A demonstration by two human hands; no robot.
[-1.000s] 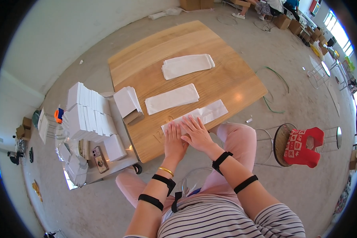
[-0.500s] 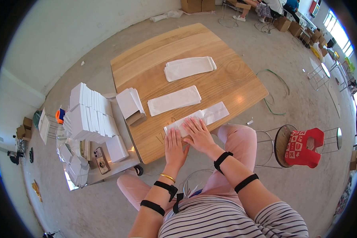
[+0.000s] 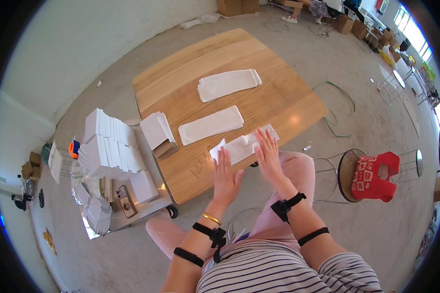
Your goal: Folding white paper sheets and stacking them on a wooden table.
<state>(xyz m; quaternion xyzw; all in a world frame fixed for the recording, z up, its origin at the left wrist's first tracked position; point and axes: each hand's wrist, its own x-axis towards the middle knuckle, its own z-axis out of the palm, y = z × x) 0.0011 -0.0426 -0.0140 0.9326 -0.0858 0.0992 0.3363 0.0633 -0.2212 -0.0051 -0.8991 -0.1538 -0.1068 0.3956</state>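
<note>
A long white folded paper strip [image 3: 240,149] lies at the near edge of the wooden table [image 3: 278,93]. Its left end curls up beside my left hand [image 3: 225,178], whose fingers are stretched out and hold nothing. Over the strip's right part my right hand [image 3: 269,156] is spread flat-fingered, also with nothing in it; whether it touches the paper I cannot tell. Just beyond lies a stack of similar white strips [image 3: 211,125], with a second stack [image 3: 229,84] farther back. A white box or folded card [image 3: 156,129] with more white pieces sits at the table's left edge.
On my left, a metal cart [image 3: 146,207] carries tall stacks of white folded paper [image 3: 113,144] and a phone [image 3: 126,201]. A red bag [image 3: 374,177] rests on a round stool to the right. Green cord [image 3: 338,134] lies on the floor. Other people sit at the far right.
Both hands have come up off the strip's middle and moved apart, the right one going rightward. The strip's left end now curls upward.
</note>
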